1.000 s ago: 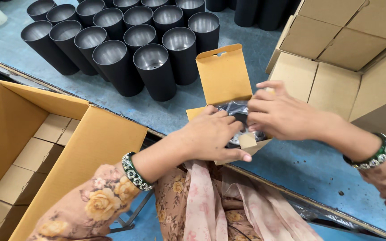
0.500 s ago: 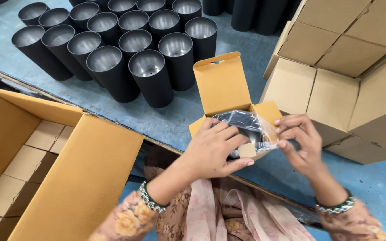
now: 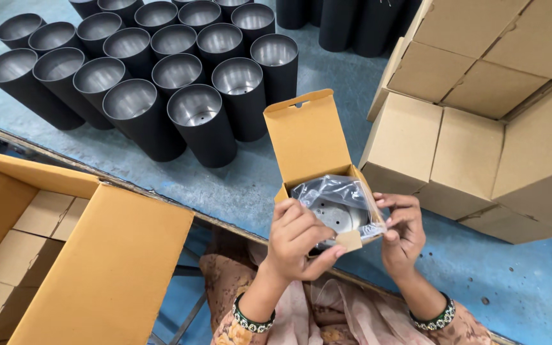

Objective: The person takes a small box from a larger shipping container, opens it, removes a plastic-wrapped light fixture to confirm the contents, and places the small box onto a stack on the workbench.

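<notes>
Head view: a small box (image 3: 319,167) stands open at the near edge of the blue table (image 3: 237,182), its lid flap upright. Inside it sits a black part wrapped in a clear bag (image 3: 337,204), the bag top rising a little above the box rim. The left hand (image 3: 298,237) curls over the near left corner of the box, fingers bent onto the bag and thumb under the front tab. The right hand (image 3: 404,233) grips the right side, fingertips pressed together against the bag edge and the side wall. Judged from this, the part is already seated in the box; tucking the bag down and closing the lid remain undone. Behind the box, black tubes (image 3: 154,83) stand upright in close rows, open ends up, none bagged. To the right, closed boxes (image 3: 480,128) are stacked touching one another, just beside the open box. At lower left, a large carton (image 3: 97,268) lies open with closed small boxes (image 3: 30,246) packed inside in rows; how full it is cannot be told. No other view is supplied.
</notes>
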